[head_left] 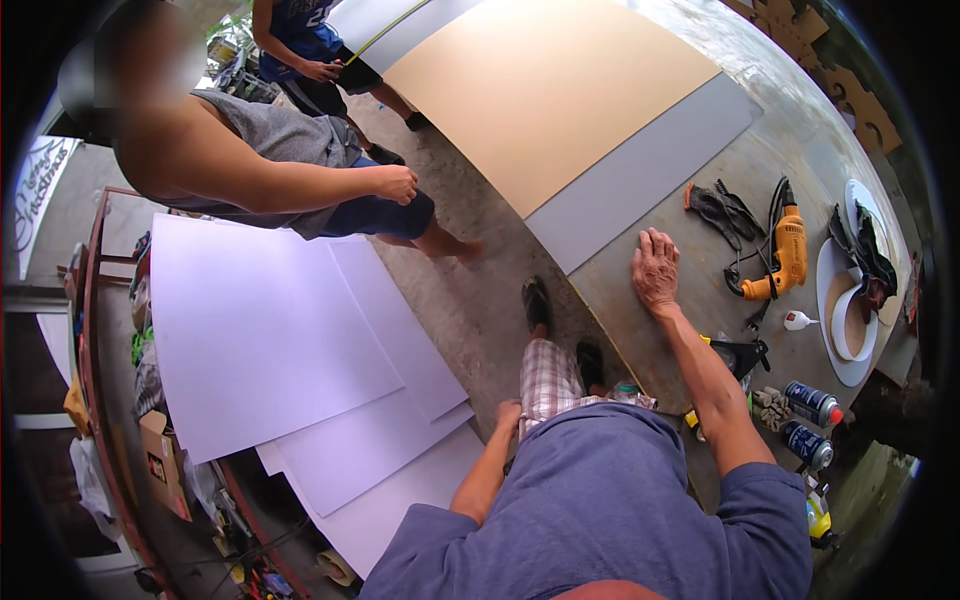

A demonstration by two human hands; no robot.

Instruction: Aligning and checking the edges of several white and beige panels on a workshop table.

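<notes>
My right hand (655, 272) lies palm down on the bare top of the work table (625, 300), fingers stretched out, holding nothing. Just beyond it lies a grey sheet (645, 175), partly covered by a larger tan board (560, 95). To the right of this hand are a pair of dark work gloves (728, 212) and an orange power drill (788, 245) with its black cord. My left hand (508, 413) hangs low beside my plaid shorts (550, 380). Its fingers are mostly hidden, so whether it grips anything does not show.
Large white sheets (280, 330) are stacked at left. A person in a grey tank top (300, 140) stands across the aisle; another person (300, 45) holds a tape measure (385, 30). Spray-type cans (812, 402), a small white bottle (798, 320) and white ring-shaped pieces (838, 335) sit at right.
</notes>
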